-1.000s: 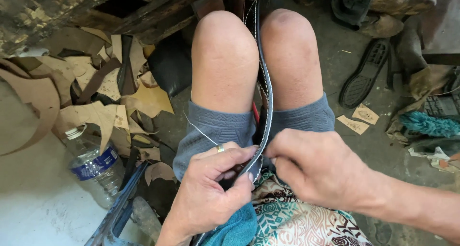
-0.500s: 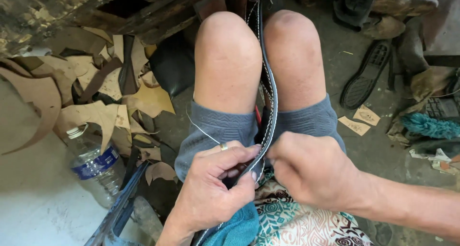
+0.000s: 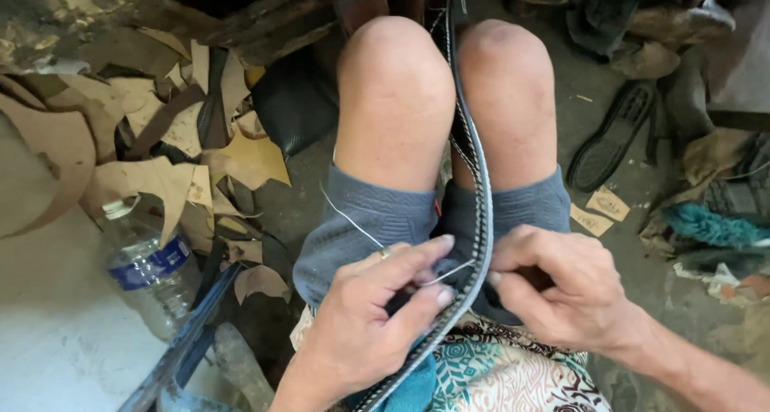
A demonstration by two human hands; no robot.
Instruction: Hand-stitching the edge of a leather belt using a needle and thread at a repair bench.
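A long, narrow black strip (image 3: 473,179), ribbed along its edge like a shoe sole rim, is clamped upright between the bare knees and curves down into the lap. A thin pale thread (image 3: 353,219) is pinched between thumb and forefinger of the left hand (image 3: 373,324), whose fingertips are pressed against the strip's left face; a ring is worn on one finger. The right hand (image 3: 565,288) is curled tight against the strip's right face, fingertips pinched together on something too small to be made out. Ribbed grey shorts (image 3: 377,219) and a patterned cloth (image 3: 513,372) are seen under the hands.

To the left, flat tan leather offcuts (image 3: 160,179) are heaped in irregular shapes, with a clear plastic bottle (image 3: 148,267) lying just beside them on a pale slab (image 3: 48,340). To the right, a black treaded sole (image 3: 609,135), two small tan scraps (image 3: 597,211), a teal rag (image 3: 710,223) and worn shoes are scattered. The floor (image 3: 634,187) is dark, rough and dusty.
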